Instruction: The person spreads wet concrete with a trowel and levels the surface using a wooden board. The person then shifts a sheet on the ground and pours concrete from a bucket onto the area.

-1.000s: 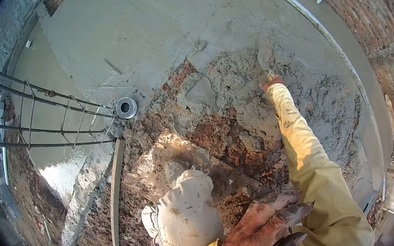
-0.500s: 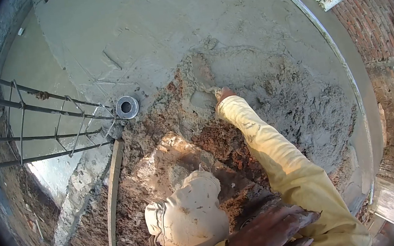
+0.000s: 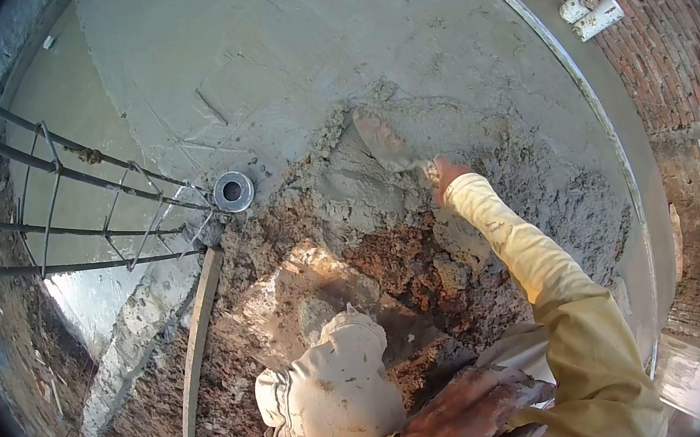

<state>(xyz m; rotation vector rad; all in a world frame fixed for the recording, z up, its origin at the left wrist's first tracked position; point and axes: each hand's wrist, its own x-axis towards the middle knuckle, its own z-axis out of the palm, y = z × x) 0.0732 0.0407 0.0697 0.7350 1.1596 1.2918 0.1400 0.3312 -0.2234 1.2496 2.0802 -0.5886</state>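
My right hand (image 3: 447,176), at the end of a stretched yellow sleeve, is closed round the handle of a trowel (image 3: 382,138). The mortar-smeared blade lies on rough wet concrete (image 3: 443,124), pointing up and left. Low in the view, my left hand (image 3: 470,413) rests near my body beside the right sleeve. Its fingers are spread loosely with nothing visible in them. Between the concrete and my knee (image 3: 336,390) is reddish broken soil (image 3: 398,256).
Steel rebar (image 3: 82,173) juts in from the left beside a round pipe end (image 3: 233,191). A wooden strip (image 3: 201,355) lies lower left. A long pale edge strip (image 3: 567,61) curves on the right, before a brick wall (image 3: 651,33) with white pipes (image 3: 599,18).
My right hand with the trowel swept left across the concrete, then moved back slightly right. The concrete by the blade looks smoother. My left hand stays low by my body.
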